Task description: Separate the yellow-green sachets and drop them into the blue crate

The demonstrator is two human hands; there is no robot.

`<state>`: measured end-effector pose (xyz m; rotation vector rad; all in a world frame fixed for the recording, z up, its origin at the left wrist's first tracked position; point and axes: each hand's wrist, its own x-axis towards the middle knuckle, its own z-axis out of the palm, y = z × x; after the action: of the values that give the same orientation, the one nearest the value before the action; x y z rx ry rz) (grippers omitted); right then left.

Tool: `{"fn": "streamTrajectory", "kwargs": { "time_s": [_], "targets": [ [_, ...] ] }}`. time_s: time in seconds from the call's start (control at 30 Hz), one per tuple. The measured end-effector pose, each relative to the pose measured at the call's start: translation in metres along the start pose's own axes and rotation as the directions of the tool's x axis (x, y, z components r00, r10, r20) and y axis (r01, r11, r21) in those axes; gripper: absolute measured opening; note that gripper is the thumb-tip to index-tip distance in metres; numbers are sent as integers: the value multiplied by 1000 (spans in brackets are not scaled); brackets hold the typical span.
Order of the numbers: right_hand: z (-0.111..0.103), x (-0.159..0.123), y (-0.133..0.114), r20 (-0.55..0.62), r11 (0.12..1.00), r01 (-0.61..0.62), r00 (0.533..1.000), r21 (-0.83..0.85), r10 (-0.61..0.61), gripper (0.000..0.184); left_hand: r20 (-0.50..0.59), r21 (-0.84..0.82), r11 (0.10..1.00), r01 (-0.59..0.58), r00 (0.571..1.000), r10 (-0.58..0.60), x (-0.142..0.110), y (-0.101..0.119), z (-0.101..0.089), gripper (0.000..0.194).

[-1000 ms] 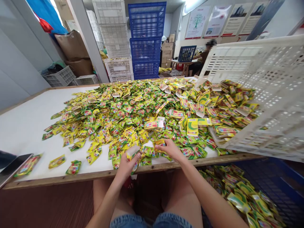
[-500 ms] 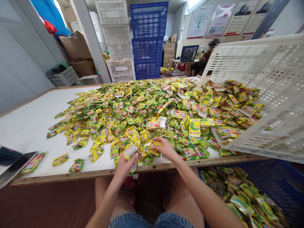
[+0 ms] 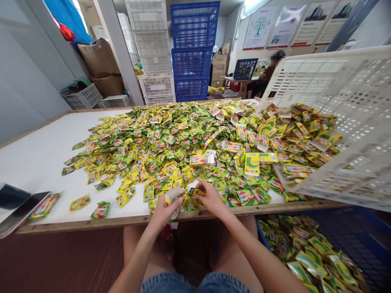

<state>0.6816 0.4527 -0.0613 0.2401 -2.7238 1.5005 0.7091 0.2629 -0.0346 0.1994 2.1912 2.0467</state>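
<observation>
Near the table's front edge, my left hand point(image 3: 163, 210) is closed around a small open carton point(image 3: 173, 195), its white flap showing. Just to the right, my right hand point(image 3: 209, 197) pinches a small yellow-green packet point(image 3: 197, 192) close to the carton's open end. A large pile of shiny yellow and green packets point(image 3: 171, 142) spreads over the table beyond both hands. Several flat or opened cartons lie on it, among them a yellow carton point(image 3: 252, 164) and a carton with a white flap point(image 3: 201, 159).
A tilted white crate point(image 3: 360, 134) holding cartons stands on the right of the white table point(image 3: 33, 150). Below it a blue crate point(image 3: 339, 228) contains many cartons. A phone point(image 3: 23, 213) lies at the left edge. Stacked blue crates point(image 3: 194, 28) and a seated person point(image 3: 264, 77) are behind.
My right hand has lifted a packet off the pile's near edge and turned it toward the carton. My left hand still holds the carton, shifted slightly right.
</observation>
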Motion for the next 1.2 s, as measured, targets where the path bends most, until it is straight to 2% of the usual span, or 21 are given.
{"fn": "streamTrajectory", "kwargs": {
  "time_s": [0.07, 0.13, 0.23, 0.33, 0.4, 0.5, 0.57, 0.63, 0.7, 0.77, 0.8, 0.87, 0.93, 1.03, 1.2],
  "targets": [
    [-8, -2, -6, 23, 987, 32, 999, 156, -37, 21, 112, 61, 998, -30, 993, 23, 1, 8, 3, 39],
    [-18, -3, -15, 50, 967, 52, 997, 251, -66, 23, 192, 56, 998, 0, 981, -11, 1, 14, 7, 45],
    [-29, -4, -23, 62, 941, 54, 995, 335, -79, 28, 160, -48, 992, 114, 981, -105, 1, 16, 15, 47],
    [-32, -9, -24, 1, 882, 31, 999, 470, -36, 37, 108, -214, 961, 178, 982, -157, -1, 15, 23, 45],
    [-28, -14, -21, -54, 837, 8, 998, 547, 26, 38, 125, -299, 932, 205, 977, -175, -1, 14, 28, 44],
    [-16, -22, -15, -94, 766, -18, 990, 642, 103, 36, 132, -373, 905, 205, 977, -167, -2, 14, 36, 41],
    [-10, -26, -11, -92, 709, -16, 989, 705, 113, 37, 117, -398, 899, 184, 982, -149, -3, 14, 39, 38],
    [-11, -27, -9, -131, 689, 8, 983, 725, 127, 37, 125, -391, 904, 172, 983, -133, -2, 13, 41, 37],
    [-21, -25, -13, -211, 733, 39, 967, 680, 144, 36, 155, -355, 920, 166, 981, -118, -1, 11, 40, 35],
    [-40, -22, -24, -247, 804, 71, 964, 590, 96, 33, 190, -296, 942, 160, 976, -106, 1, 10, 39, 31],
    [-50, -20, -33, -226, 843, 93, 974, 530, 34, 31, 202, -257, 954, 152, 974, -101, 3, 10, 38, 28],
    [-68, -16, -53, -111, 916, 174, 984, 361, -143, 23, 227, -166, 978, 129, 970, -90, 7, 10, 39, 24],
    [-78, -12, -70, 39, 938, 308, 948, 157, -317, 18, 252, -93, 991, 93, 965, -67, 11, 12, 42, 23],
    [-77, -8, -87, 220, 880, 460, 877, -121, -428, 24, 264, -53, 997, 56, 964, -40, 14, 16, 46, 20],
    [-60, -8, -97, 385, 683, 550, 832, -480, -399, 24, 221, 71, 997, 28, 974, -43, 14, 20, 51, 12]
  ]
}}
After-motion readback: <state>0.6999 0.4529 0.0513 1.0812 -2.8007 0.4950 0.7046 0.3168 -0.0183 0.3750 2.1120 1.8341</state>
